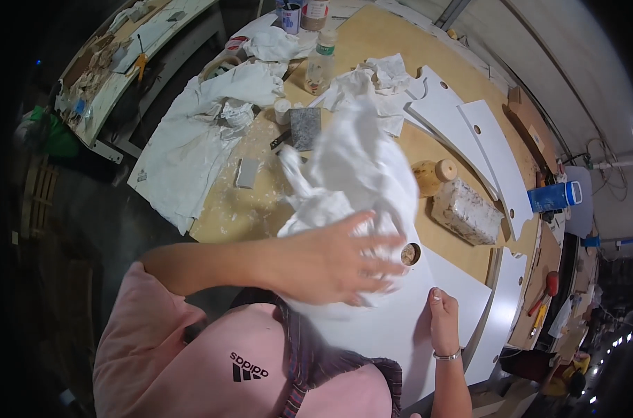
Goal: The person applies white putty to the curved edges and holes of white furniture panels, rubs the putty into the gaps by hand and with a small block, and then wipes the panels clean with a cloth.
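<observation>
My left hand [337, 261] reaches across my front with its fingers spread flat over a crumpled white cloth [361, 167]. The cloth's far part is smeared by motion. Under it is a white panel [407, 306] with a round hole near its right edge. My right hand [443, 320] grips that panel's right edge, thumb on top and the other fingers mostly hidden below. A second white board [462, 279] shows from beneath the panel. To the right of the cloth, a plastic-wrapped block [467, 212] lies beside a yellowish bottle [435, 174].
Curved white panels [490, 160] lie along the table's right side, near a blue jug [554, 196]. Farther back are a clear bottle [320, 63], a grey abrasive block [305, 128] and a small grey pad [246, 173]. White sheeting [191, 139] covers the left edge.
</observation>
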{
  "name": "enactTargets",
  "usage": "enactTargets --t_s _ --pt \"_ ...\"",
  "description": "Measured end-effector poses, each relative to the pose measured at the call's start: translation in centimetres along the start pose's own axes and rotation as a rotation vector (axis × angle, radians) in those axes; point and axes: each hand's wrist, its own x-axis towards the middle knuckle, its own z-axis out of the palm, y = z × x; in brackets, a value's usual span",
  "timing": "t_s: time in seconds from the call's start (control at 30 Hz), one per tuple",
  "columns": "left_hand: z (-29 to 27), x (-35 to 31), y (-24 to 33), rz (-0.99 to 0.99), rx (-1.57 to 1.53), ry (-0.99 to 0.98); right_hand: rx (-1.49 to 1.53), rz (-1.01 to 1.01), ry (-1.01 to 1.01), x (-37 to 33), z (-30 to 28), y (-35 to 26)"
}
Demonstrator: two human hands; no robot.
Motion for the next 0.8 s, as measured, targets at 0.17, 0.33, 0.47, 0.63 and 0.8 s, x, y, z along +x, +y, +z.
enactTargets --t_s 0.17,0.33,0.47,0.63,0.8 --pt "-2.3 4.9 -3.6 -0.029 0.807 -0.174 -0.225 -0.010 0.041 -0.6 1.0 -0.2" --pt "-0.4 2.8 1.2 0.356 0.636 -0.012 -0.302 -0.039 0.095 -1.1 0.6 -1.4" --pt "5.1 0.7 -0.8 0.615 0.658 -0.335 -0.342 -0.070 0.097 -1.0 1.3 -2.6" --pt "-1.2 4.9 -7.4 -0.031 0.388 -0.026 -0.272 -0.075 0.074 0.6 1.5 0.6" --pt "-6.7 2.1 -6.2 -0.202 0.075 0.425 -0.165 0.062 -0.037 3.6 0.0 1.4"
